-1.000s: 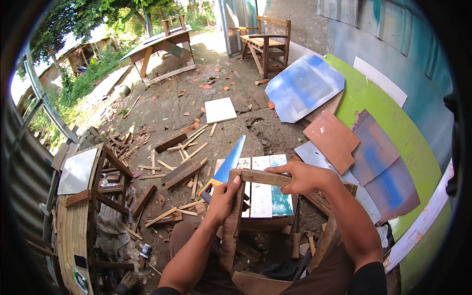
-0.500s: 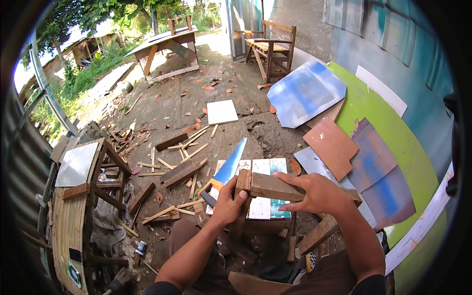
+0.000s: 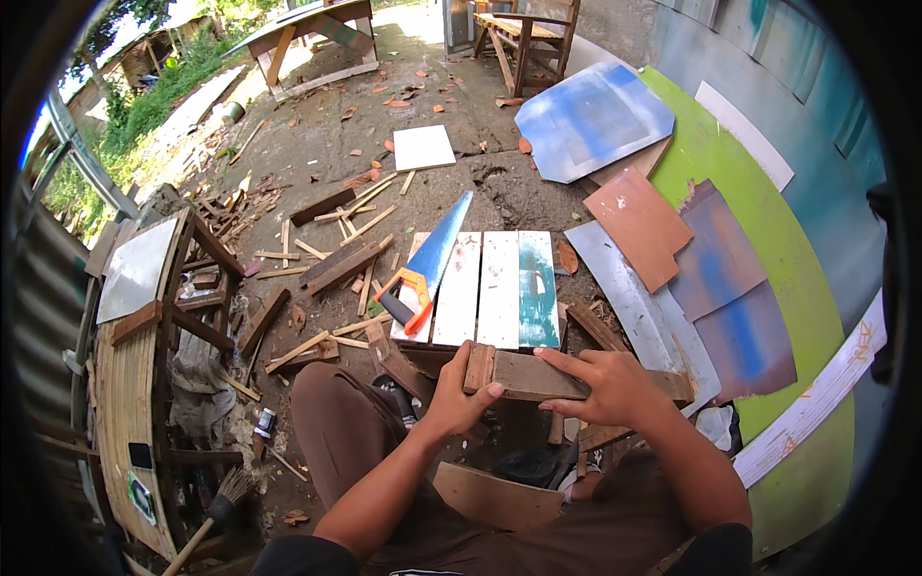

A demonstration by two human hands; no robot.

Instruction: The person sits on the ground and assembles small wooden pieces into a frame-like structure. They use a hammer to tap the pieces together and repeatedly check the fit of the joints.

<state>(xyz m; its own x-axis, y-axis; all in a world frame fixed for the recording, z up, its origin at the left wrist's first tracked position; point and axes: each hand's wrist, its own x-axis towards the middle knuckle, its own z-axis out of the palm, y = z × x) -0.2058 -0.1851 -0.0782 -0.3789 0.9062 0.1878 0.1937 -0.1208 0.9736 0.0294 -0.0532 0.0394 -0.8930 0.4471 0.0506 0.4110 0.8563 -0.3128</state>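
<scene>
Above my lap, my left hand (image 3: 455,396) grips the end of a brown wooden beam (image 3: 530,376), where a short wooden block (image 3: 479,368) sits crosswise against it. My right hand (image 3: 603,386) is closed around the same beam further right, with fingers over the top and thumb on the near side. The beam's far-right end shows past my wrist; part of it is hidden behind the hand. Just beyond stands a low slatted bench (image 3: 497,288) with white and teal boards. A handsaw (image 3: 437,252) with a blue blade and orange-black handle lies on its left side.
Loose sticks and wood offcuts (image 3: 346,264) litter the ground at left. A bamboo bench (image 3: 134,394) carries a phone (image 3: 141,455). Painted sheets (image 3: 725,288) lean at right on a green panel (image 3: 759,202). A white square board (image 3: 424,148) lies ahead; a wooden chair (image 3: 528,38) stands beyond.
My hands and the beam have come lower and nearer to me, off from over the slatted bench, whose boards and saw now show more fully. The view has tilted down.
</scene>
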